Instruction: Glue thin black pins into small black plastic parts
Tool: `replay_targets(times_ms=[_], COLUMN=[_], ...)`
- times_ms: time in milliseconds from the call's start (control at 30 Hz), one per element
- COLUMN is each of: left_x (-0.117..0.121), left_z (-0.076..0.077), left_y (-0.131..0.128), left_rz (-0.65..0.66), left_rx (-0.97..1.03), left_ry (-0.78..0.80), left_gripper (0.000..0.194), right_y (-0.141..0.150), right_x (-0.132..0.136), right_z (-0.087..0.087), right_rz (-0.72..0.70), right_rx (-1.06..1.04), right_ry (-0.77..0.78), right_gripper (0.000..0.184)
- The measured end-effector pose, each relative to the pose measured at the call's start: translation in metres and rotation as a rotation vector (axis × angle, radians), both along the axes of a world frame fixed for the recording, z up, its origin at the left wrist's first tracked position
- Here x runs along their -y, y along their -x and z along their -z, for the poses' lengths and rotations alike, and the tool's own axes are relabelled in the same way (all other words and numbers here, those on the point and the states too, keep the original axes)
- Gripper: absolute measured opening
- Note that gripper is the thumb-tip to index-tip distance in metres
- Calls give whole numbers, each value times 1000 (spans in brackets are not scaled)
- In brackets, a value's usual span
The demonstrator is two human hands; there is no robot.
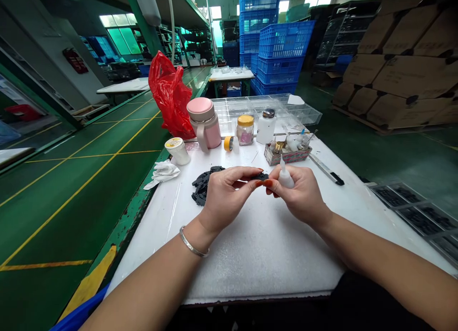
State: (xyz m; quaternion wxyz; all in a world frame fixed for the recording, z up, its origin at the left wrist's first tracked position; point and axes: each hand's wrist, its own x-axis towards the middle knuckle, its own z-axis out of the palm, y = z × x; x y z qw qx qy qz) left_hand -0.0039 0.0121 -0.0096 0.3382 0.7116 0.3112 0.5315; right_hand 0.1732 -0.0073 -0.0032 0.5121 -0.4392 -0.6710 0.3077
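Observation:
Over the white foam-topped table (257,254) both my hands meet. My left hand (229,190) pinches a small black plastic part (262,176) between thumb and fingers. A white squeeze bottle with a narrow nozzle (285,177) is gripped in my right hand (304,192), its tip pointing up. The right thumb and fingertips also touch the right end of the black part. Behind my left hand lies a heap of similar black parts (202,185), partly covered by that hand. The details of the held part are too small to make out.
Along the back stand a pink mug (211,128), a yellow-lidded jar (245,130), a white bottle (265,128) and a small box of supplies (289,154). A utility knife (325,169) lies at right, a white glove (162,172) at left. Trays of black parts (418,212) sit lower right.

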Motion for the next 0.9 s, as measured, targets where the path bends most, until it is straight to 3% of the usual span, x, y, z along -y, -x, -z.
replay_targets(times_ms=[300,733,900], left_x=[2,-2,-2], left_z=[-1,2,3], left_y=[-1,-2,-1], left_rz=[-61,-43,-48], left_rx=[6,48,97], left_ry=[5,66,76], left_gripper=[14,14,26], right_y=[4,4,1], right_x=[4,-2,-3], right_z=[3,3,3], right_rz=[29,22,6], right_rx=[-24,-28,44], right_ry=[6,-9,-50], right_gripper=[20,29,27])
